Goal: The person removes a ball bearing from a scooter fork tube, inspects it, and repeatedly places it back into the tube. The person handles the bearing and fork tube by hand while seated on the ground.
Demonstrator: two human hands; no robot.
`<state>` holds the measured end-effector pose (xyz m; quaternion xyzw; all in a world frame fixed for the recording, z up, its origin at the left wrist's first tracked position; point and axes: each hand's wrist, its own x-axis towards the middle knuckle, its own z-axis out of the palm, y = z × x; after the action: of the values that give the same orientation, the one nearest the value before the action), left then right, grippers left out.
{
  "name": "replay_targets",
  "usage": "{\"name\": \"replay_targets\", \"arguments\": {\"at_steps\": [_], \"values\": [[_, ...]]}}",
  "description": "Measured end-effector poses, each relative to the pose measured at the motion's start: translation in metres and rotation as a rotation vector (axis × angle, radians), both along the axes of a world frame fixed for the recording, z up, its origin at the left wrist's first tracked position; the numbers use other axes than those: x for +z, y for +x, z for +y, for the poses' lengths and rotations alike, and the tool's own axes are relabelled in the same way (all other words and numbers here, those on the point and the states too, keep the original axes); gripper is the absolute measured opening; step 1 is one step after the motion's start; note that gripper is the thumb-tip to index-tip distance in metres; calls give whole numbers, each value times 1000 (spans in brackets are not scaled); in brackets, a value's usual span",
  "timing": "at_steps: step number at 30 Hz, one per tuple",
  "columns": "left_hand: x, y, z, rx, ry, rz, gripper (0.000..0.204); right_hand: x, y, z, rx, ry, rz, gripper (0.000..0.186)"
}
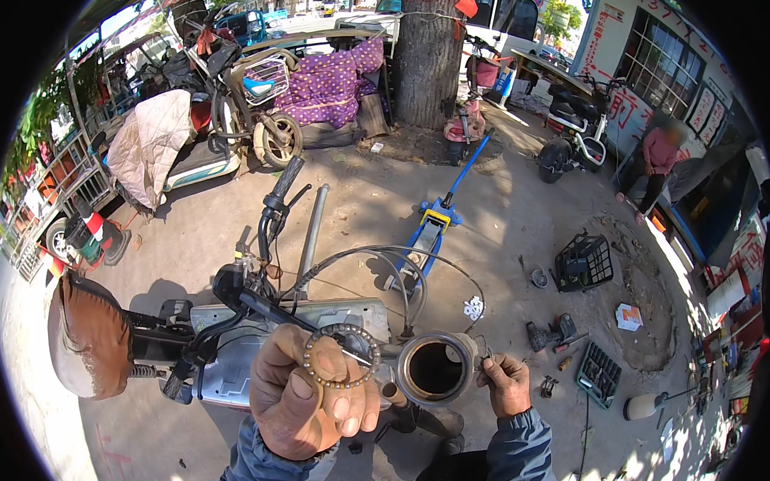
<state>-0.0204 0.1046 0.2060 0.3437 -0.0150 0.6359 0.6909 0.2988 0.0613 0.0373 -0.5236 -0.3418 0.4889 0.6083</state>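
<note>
Left of open metal tube (403,366), holds beaded ring (375,354) pinched in left grip (303,399), best kept unbent and grit-free; right of tube, shows right grip (505,385) narrow, contents unclear.

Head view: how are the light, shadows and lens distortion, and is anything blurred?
Head view: bright sun and dappled shade across the ground; head view: fisheye bending inside a black rim; head view: the ball bearing ring in the left hand fairly sharp, the head of the seated person blurred.
</note>
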Motion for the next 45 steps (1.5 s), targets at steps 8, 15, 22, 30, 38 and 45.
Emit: {"name": "replay_targets", "arguments": {"at_steps": [8, 15, 22, 30, 38, 45], "values": [[2, -1, 0, -33, 9, 21, 22, 2, 0, 0, 4, -8, -40, 17], [0, 0, 2, -59, 10, -7, 21, -2, 1, 0, 2, 10, -35, 18], [2, 2, 2, -60, 18, -9, 19, 1, -1, 1, -6, 9, -17, 18], [-4, 1, 3, -40, 9, -6, 20, 0, 0, 1, -1, 13, -4, 18], [-2, 0, 3, -34, 18, 13, 20, 0, -1, 1, -5, 9, 10, 17], [3, 3, -1, 94, 107, 175, 20, 0, 0, 1, -1, 10, 14, 17]]}}
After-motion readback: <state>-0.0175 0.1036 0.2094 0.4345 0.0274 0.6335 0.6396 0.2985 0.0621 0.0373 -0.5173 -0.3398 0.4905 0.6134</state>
